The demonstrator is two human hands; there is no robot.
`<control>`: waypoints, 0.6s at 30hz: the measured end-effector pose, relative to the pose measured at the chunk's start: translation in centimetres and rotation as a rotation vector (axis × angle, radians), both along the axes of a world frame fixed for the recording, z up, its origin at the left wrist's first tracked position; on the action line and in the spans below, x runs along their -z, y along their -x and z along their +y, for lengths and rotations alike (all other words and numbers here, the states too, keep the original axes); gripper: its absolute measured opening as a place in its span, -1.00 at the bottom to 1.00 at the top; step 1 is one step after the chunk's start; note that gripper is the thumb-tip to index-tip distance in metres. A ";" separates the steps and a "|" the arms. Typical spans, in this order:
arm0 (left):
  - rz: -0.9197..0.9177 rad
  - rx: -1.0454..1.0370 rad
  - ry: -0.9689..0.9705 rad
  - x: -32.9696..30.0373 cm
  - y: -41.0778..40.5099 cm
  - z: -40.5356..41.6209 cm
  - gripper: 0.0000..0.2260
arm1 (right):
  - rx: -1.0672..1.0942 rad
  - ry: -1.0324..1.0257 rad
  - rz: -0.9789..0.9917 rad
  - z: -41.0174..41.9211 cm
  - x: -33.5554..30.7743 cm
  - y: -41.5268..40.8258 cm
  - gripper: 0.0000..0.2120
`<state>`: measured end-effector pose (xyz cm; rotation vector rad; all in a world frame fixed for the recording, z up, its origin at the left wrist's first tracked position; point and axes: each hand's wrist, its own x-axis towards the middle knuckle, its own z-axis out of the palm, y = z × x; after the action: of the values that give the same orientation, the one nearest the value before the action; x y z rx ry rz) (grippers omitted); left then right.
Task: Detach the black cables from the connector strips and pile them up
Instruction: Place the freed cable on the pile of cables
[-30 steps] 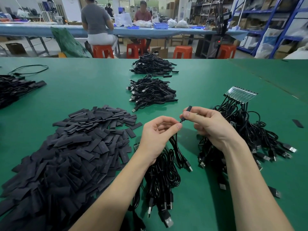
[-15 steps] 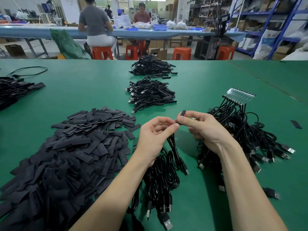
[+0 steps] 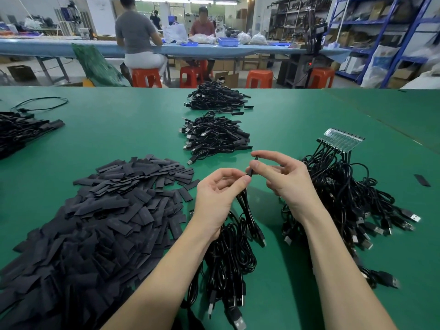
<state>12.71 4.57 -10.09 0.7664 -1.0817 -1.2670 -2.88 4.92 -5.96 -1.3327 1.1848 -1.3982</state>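
Green matting covers the wide table [image 3: 119, 129] you work at, and beyond its far edge sit orange stools, a long blue bench with two seated people, and blue shelving on the right. No writing or label is legible anywhere.

Your left hand [image 3: 215, 198] and right hand [image 3: 285, 179] meet above the middle of the table. Your right thumb and fingers pinch the small black plug end [image 3: 252, 166] of one black cable [image 3: 250, 210], and your left fingertips pinch the same cable just below that plug; the cord hangs down from there toward the near pile of loose cables [image 3: 226, 260] lying between your forearms.

On the right, a clear connector strip [image 3: 342, 141] lies at the far end of a tangled bundle [image 3: 357, 201], with a row of cables plugged into it and their USB ends fanned out toward the right and near side. Left of your arms spreads a broad heap of flat black strips [image 3: 95, 222], reaching the near left edge. Two more cable piles sit farther off: one [image 3: 215, 136] just past your hands and one [image 3: 217, 98] close to the far edge. A dark stack [image 3: 21, 132] lies at the far left.

Open green surface runs between the strip heap and the far piles, and across the far right part of the table, where only one stray black strip [image 3: 422, 180] lies.
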 end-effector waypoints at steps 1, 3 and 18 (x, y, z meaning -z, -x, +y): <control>-0.001 -0.003 -0.004 0.0 0.0 0.0 -0.87 | 0.008 0.003 -0.006 0.0 0.2 -0.1 -0.77; -0.006 0.002 -0.003 0.1 0.0 0.0 -0.87 | 0.021 0.004 -0.017 0.1 0.4 -0.4 -0.77; -0.430 -0.006 0.075 -1.2 0.3 -0.5 -0.70 | 0.313 0.049 -0.373 -0.6 -1.1 -0.3 -0.76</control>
<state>12.37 4.05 -8.85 1.0112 -1.4611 -1.0732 -2.56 4.30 -4.85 -0.8873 1.1386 -1.8161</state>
